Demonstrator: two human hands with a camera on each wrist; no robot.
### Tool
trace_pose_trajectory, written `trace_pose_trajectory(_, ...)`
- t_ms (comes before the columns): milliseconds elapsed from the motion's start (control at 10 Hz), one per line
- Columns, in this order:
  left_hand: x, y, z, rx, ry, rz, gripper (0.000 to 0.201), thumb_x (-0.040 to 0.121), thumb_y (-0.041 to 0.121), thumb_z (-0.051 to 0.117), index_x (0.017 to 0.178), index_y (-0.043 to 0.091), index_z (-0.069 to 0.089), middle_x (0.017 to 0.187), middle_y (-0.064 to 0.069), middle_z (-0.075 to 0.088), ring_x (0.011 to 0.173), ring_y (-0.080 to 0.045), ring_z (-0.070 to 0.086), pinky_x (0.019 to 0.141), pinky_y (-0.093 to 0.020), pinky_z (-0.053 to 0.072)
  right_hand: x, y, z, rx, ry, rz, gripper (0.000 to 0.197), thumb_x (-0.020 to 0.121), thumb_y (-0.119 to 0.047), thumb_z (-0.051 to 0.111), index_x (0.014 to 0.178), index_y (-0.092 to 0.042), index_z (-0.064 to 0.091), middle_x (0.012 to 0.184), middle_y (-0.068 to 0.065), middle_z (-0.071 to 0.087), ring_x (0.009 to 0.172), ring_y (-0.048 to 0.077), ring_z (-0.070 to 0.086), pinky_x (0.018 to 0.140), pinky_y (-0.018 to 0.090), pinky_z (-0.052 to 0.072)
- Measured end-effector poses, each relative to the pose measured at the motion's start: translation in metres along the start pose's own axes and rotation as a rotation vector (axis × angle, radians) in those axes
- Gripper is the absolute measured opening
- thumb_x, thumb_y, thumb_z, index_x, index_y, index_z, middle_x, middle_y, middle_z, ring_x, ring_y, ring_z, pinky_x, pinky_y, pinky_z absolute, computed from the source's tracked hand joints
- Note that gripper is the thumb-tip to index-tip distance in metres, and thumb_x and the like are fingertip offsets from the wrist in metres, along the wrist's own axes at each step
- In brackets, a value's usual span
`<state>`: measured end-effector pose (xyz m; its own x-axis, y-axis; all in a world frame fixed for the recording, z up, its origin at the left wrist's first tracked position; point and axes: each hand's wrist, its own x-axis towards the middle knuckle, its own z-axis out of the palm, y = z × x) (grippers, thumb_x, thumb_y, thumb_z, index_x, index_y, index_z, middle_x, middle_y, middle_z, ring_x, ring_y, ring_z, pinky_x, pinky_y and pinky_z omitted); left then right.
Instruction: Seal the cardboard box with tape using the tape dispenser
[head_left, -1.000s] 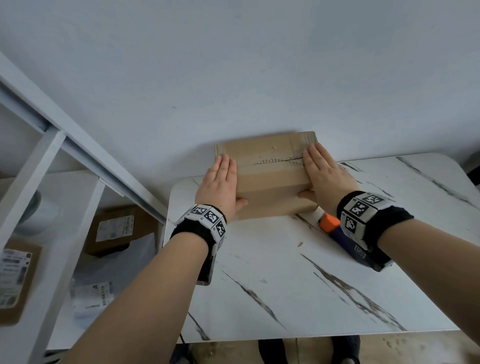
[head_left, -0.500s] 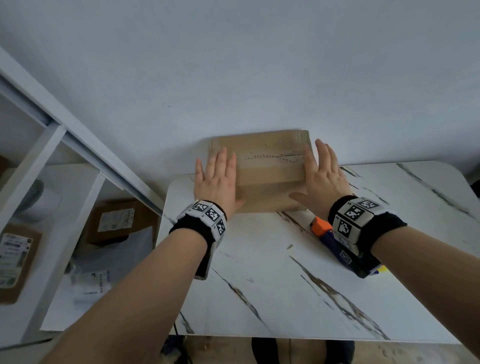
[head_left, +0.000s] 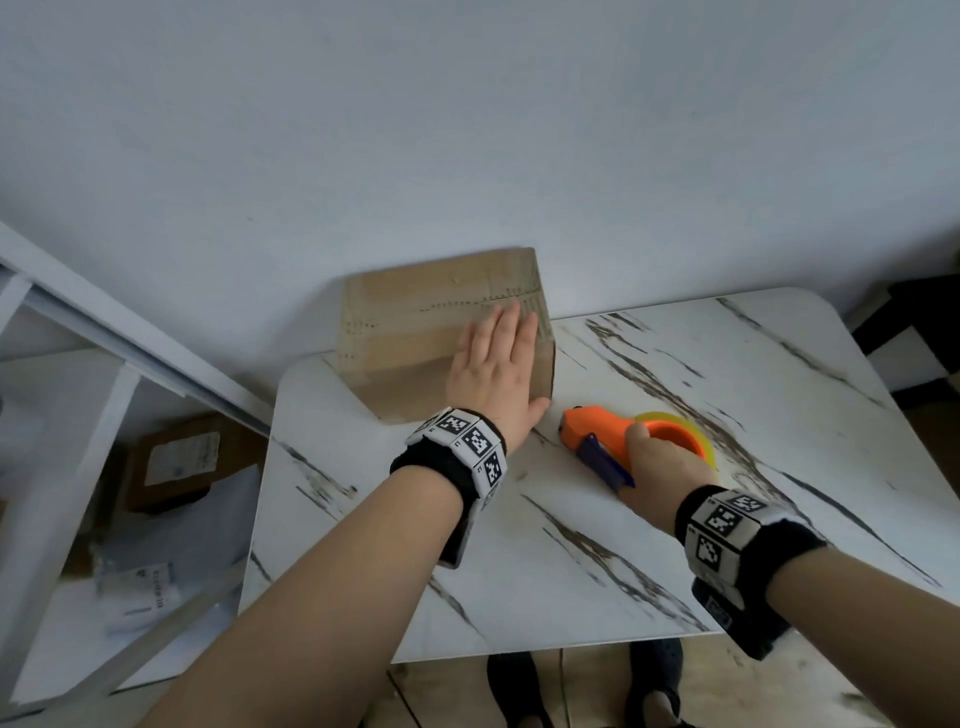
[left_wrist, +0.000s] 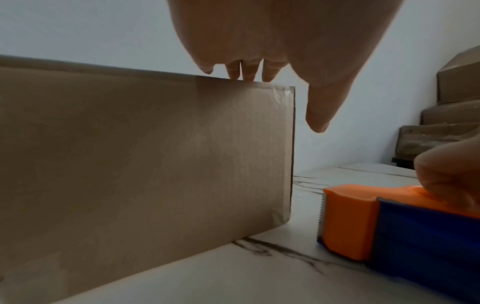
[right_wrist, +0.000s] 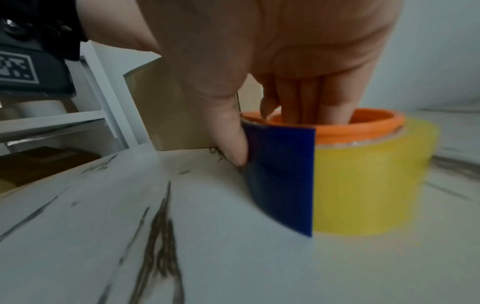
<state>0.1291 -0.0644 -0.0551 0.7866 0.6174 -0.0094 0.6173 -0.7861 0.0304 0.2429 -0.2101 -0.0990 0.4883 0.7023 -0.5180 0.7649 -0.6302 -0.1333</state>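
Note:
A brown cardboard box (head_left: 415, 322) (left_wrist: 142, 160) (right_wrist: 166, 111) stands closed against the wall at the table's far edge. My left hand (head_left: 496, 374) (left_wrist: 259, 51) lies flat on the right part of its top, fingers straight, thumb hanging past the right corner. To the box's right an orange and blue tape dispenser (head_left: 597, 431) (left_wrist: 384, 224) (right_wrist: 280, 174) lies on the table with a yellow tape roll (head_left: 685, 431) (right_wrist: 371, 181). My right hand (head_left: 660, 467) (right_wrist: 272, 72) grips it, fingers inside the orange core, thumb on the blue plate.
The white marble table (head_left: 571, 561) reaches the grey wall. A white shelf frame (head_left: 104, 332) with parcels (head_left: 176, 462) stands to the left. More cardboard boxes (left_wrist: 446, 123) are stacked at the far right. Feet (head_left: 654, 680) show below the table's near edge.
My right hand left the box's right end and took hold of the tape dispenser on the table. My left hand slid from the box's left end to its right part.

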Motion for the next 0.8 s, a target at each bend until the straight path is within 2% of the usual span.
trace_pose_trajectory(100, -0.002, 0.002, 0.01, 0.055, 0.006, 0.002, 0.097, 0.076, 0.046, 0.067, 0.149, 0.01, 0.016, 0.158, -0.009, 0.016, 0.145, -0.025, 0.017, 0.118, -0.044, 0.004, 0.009, -0.003, 0.0, 0.033, 0.037, -0.027, 0.034, 0.09, -0.015, 0.051, 0.12, -0.006, 0.038, 0.078, 0.005, 0.054, 0.068, 0.026, 0.053, 0.055, 0.03, 0.038)
trace_pose_trajectory(200, -0.002, 0.003, 0.017, 0.123, 0.031, 0.001, 0.106, 0.063, 0.047, 0.076, 0.146, 0.007, 0.025, 0.154, -0.011, 0.028, 0.142, -0.027, 0.029, 0.116, -0.048, 0.012, 0.022, -0.006, -0.011, 0.031, 0.086, -0.082, 0.033, 0.093, -0.013, 0.045, 0.125, -0.007, 0.042, 0.1, 0.014, 0.063, 0.087, 0.031, 0.062, 0.066, 0.034, 0.043)
trace_pose_trajectory(300, 0.0, 0.002, 0.019, 0.168, 0.063, -0.017, 0.11, 0.049, 0.05, 0.082, 0.141, 0.006, 0.038, 0.146, -0.012, 0.042, 0.134, -0.028, 0.043, 0.111, -0.051, 0.026, 0.043, -0.009, -0.019, 0.029, 0.106, -0.088, 0.036, 0.093, -0.011, 0.045, 0.128, -0.006, 0.041, 0.101, 0.015, 0.063, 0.087, 0.031, 0.063, 0.067, 0.034, 0.044)
trace_pose_trajectory(400, 0.0, 0.002, 0.02, 0.175, 0.08, -0.009, 0.108, 0.045, 0.05, 0.082, 0.136, 0.005, 0.045, 0.141, -0.012, 0.049, 0.128, -0.027, 0.05, 0.107, -0.052, 0.032, 0.058, -0.016, -0.023, 0.013, 0.107, -0.046, 0.036, 0.092, -0.009, 0.047, 0.126, -0.003, 0.037, 0.087, 0.013, 0.061, 0.074, 0.029, 0.06, 0.058, 0.031, 0.04)
trace_pose_trajectory(500, 0.0, 0.002, 0.02, 0.141, 0.078, -0.024, 0.103, 0.054, 0.047, 0.079, 0.14, 0.007, 0.039, 0.146, -0.011, 0.043, 0.133, -0.027, 0.044, 0.111, -0.048, 0.026, 0.066, -0.017, -0.024, -0.017, 0.091, -0.057, 0.037, 0.093, -0.01, 0.047, 0.128, -0.002, 0.035, 0.098, 0.015, 0.066, 0.081, 0.03, 0.064, 0.058, 0.03, 0.04)
trace_pose_trajectory(600, -0.002, 0.004, 0.014, 0.079, 0.003, -0.017, 0.1, 0.071, 0.045, 0.07, 0.148, 0.01, 0.018, 0.156, -0.009, 0.022, 0.144, -0.024, 0.022, 0.118, -0.044, 0.009, 0.064, -0.015, -0.029, 0.067, 0.074, -0.024, 0.031, 0.092, -0.015, 0.05, 0.118, -0.003, 0.039, 0.081, 0.008, 0.059, 0.069, 0.029, 0.059, 0.048, 0.026, 0.036)
trace_pose_trajectory(700, 0.002, 0.006, 0.003, 0.031, -0.077, -0.044, 0.094, 0.082, 0.043, 0.061, 0.15, 0.014, 0.003, 0.159, -0.005, 0.003, 0.147, -0.021, 0.003, 0.119, -0.042, -0.002, 0.057, -0.015, -0.049, 0.105, 0.155, -0.02, 0.024, 0.09, -0.021, 0.05, 0.107, -0.008, 0.041, 0.092, 0.011, 0.06, 0.076, 0.03, 0.058, 0.054, 0.028, 0.038)
trace_pose_trajectory(800, 0.003, 0.013, -0.011, -0.026, -0.105, -0.085, 0.088, 0.084, 0.043, 0.059, 0.149, 0.013, 0.008, 0.159, -0.006, 0.006, 0.146, -0.023, 0.008, 0.12, -0.04, 0.004, 0.043, -0.013, -0.073, 0.148, 0.224, -0.033, 0.036, 0.089, -0.023, 0.052, 0.121, -0.01, 0.042, 0.119, 0.011, 0.059, 0.105, 0.031, 0.06, 0.07, 0.032, 0.039)
